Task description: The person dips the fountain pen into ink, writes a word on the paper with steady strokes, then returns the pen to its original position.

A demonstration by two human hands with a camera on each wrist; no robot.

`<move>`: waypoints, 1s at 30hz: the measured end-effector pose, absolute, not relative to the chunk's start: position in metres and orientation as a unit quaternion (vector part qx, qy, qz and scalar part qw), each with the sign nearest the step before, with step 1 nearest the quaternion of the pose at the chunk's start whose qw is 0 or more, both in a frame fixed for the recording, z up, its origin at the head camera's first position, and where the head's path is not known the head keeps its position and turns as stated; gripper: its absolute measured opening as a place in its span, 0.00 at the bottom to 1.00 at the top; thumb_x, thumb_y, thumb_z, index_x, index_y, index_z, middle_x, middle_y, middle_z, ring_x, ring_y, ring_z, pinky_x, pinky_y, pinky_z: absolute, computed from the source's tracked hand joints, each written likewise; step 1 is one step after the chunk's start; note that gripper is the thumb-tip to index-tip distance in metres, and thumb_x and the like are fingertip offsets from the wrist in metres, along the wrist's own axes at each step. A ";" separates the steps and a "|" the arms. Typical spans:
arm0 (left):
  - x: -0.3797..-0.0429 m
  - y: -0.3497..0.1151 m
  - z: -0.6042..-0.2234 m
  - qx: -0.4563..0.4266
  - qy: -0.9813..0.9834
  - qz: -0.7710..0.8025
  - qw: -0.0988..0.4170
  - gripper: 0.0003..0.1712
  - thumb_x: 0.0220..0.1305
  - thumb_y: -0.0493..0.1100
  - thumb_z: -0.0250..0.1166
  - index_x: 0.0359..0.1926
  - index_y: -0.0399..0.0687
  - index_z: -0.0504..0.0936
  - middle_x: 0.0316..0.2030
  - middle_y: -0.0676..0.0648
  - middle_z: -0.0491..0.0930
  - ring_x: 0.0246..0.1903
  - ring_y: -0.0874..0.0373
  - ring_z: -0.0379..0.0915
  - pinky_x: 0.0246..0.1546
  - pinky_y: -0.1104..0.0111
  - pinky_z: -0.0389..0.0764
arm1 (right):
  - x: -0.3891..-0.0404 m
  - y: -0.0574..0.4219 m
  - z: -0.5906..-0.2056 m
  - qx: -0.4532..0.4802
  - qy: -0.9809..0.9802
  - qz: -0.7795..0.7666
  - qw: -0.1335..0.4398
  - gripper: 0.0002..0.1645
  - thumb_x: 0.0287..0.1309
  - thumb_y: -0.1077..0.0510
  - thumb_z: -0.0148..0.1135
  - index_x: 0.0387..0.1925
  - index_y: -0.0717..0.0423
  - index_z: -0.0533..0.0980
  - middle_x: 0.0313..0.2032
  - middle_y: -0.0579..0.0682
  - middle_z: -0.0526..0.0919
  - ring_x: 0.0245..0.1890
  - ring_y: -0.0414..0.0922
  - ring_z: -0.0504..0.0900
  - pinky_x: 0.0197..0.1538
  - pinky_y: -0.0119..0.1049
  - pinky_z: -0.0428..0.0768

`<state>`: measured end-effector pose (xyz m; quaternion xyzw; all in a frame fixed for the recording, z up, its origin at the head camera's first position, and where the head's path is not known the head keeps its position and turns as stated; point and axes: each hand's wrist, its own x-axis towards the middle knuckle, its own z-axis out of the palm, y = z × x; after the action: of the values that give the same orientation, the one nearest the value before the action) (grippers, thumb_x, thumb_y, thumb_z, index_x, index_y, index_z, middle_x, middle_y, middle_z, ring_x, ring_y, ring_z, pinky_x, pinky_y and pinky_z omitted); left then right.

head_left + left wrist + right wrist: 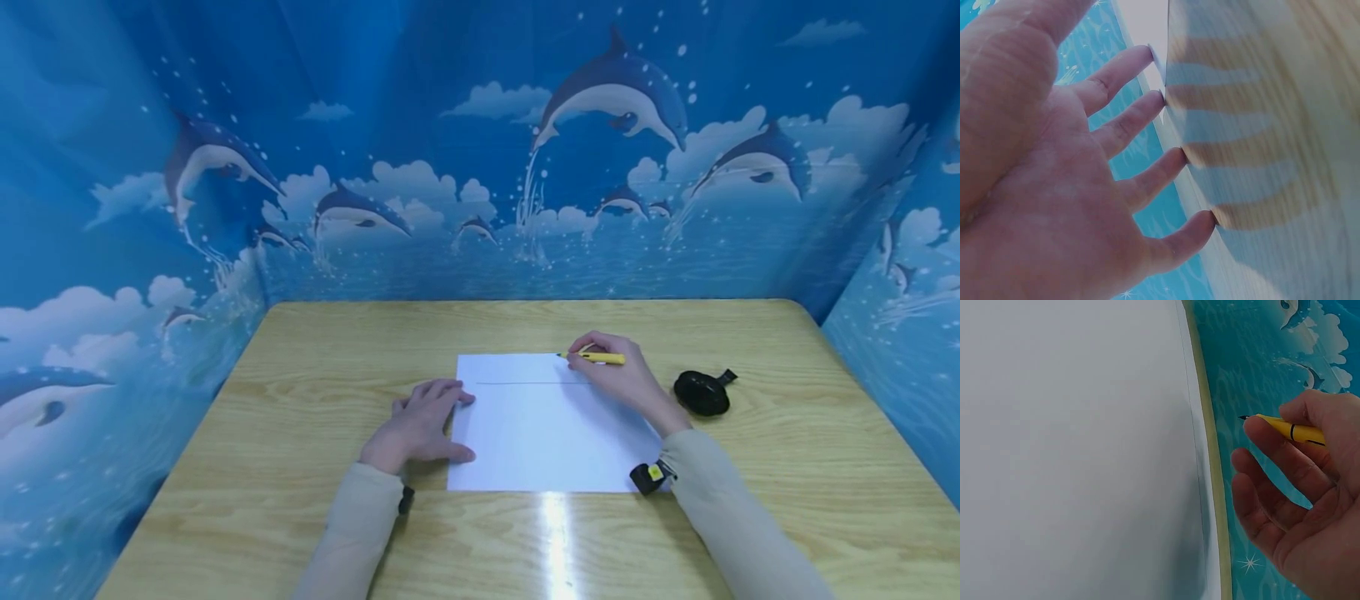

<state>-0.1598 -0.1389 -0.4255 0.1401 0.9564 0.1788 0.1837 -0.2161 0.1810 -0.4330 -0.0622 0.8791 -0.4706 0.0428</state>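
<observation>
A white sheet of paper lies on the wooden table, with one thin straight line drawn across its upper part. My left hand rests at the sheet's left edge, fingers spread; in the left wrist view its fingertips touch the tabletop and the paper's edge. My right hand pinches a yellow pen between thumb and fingers over the upper right of the sheet. In the right wrist view the pen's dark nib points away from the hand, and the other fingers are loosely bent.
On the table, right of the right hand, lies a black rounded object with a short tab. A blue curtain printed with dolphins and clouds hangs behind the table and along both sides.
</observation>
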 end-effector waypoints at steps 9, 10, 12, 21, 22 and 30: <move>-0.160 -0.139 -0.425 0.139 0.956 0.180 0.186 0.45 0.55 0.60 0.77 0.71 0.58 0.71 0.79 0.47 0.57 0.79 0.38 0.47 0.71 0.29 0.53 | -0.230 0.176 -0.441 -0.052 0.890 -0.450 0.051 0.12 0.67 0.48 0.65 0.46 0.48 0.84 0.49 0.51 0.87 0.48 0.48 0.82 0.52 0.42 0.77; -0.160 -0.138 -0.425 0.139 0.956 0.179 0.187 0.45 0.55 0.60 0.77 0.71 0.58 0.71 0.79 0.47 0.57 0.79 0.38 0.47 0.71 0.29 0.53 | -0.231 0.176 -0.442 -0.050 0.892 -0.446 0.053 0.12 0.67 0.48 0.65 0.46 0.48 0.84 0.50 0.52 0.87 0.50 0.49 0.82 0.53 0.44 0.77; -0.159 -0.138 -0.424 0.138 0.955 0.180 0.188 0.45 0.55 0.60 0.77 0.71 0.58 0.71 0.79 0.47 0.57 0.79 0.38 0.47 0.71 0.29 0.52 | -0.232 0.176 -0.444 -0.048 0.896 -0.439 0.053 0.11 0.67 0.48 0.65 0.46 0.47 0.84 0.51 0.52 0.86 0.52 0.50 0.82 0.56 0.47 0.77; -0.159 -0.138 -0.423 0.133 0.957 0.178 0.186 0.45 0.54 0.60 0.78 0.71 0.58 0.72 0.79 0.47 0.57 0.79 0.38 0.47 0.71 0.29 0.53 | -0.235 0.174 -0.446 -0.054 0.895 -0.440 0.050 0.12 0.67 0.48 0.65 0.47 0.48 0.83 0.52 0.54 0.85 0.55 0.53 0.81 0.59 0.52 0.76; -0.159 -0.138 -0.423 0.133 0.957 0.179 0.186 0.45 0.54 0.60 0.78 0.71 0.58 0.72 0.79 0.47 0.57 0.79 0.38 0.47 0.71 0.29 0.53 | -0.235 0.174 -0.447 -0.057 0.895 -0.439 0.049 0.12 0.67 0.49 0.65 0.47 0.49 0.83 0.52 0.54 0.85 0.55 0.53 0.81 0.59 0.51 0.76; -0.159 -0.138 -0.425 0.135 0.956 0.181 0.188 0.45 0.54 0.60 0.78 0.71 0.58 0.71 0.79 0.47 0.57 0.79 0.38 0.47 0.71 0.29 0.52 | -0.235 0.173 -0.447 -0.065 0.900 -0.428 0.044 0.11 0.68 0.50 0.65 0.47 0.50 0.83 0.50 0.55 0.86 0.51 0.52 0.82 0.53 0.46 0.77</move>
<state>-0.1595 -0.1385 -0.4251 0.1348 0.9560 0.1809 0.1878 -0.2350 0.1732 -0.4469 -0.0651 0.9004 -0.4280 0.0436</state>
